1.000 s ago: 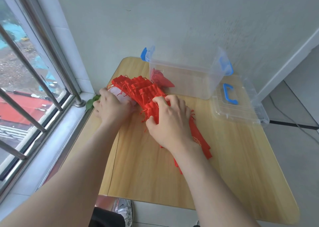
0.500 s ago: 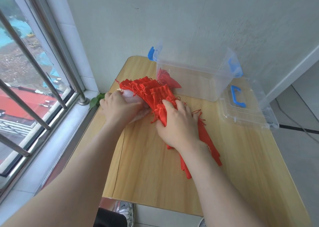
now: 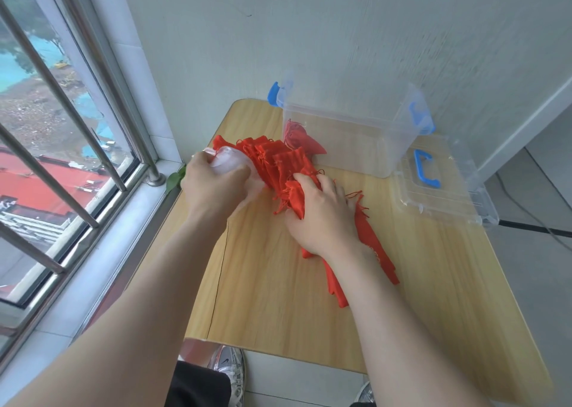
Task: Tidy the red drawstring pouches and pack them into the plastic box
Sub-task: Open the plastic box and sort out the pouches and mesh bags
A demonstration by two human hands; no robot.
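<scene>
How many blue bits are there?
3: left clip and right clip at the plastic box's ends, and the handle on the lid lying right of it.

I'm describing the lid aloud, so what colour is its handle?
Blue. The handle on the clear lid shows best in the head view.

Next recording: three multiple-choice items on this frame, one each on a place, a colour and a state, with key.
1. The lid lies: A on the table, right of the box; B on the box; C on the floor.
2. The lid's handle is: A green; B blue; C white.
3. The box is: A shut; B open and bare; C open, red pouches inside.
Key: A, it lies flat beside the box; B, the handle shows blue; C, nothing covers it, red shows through its wall.
</scene>
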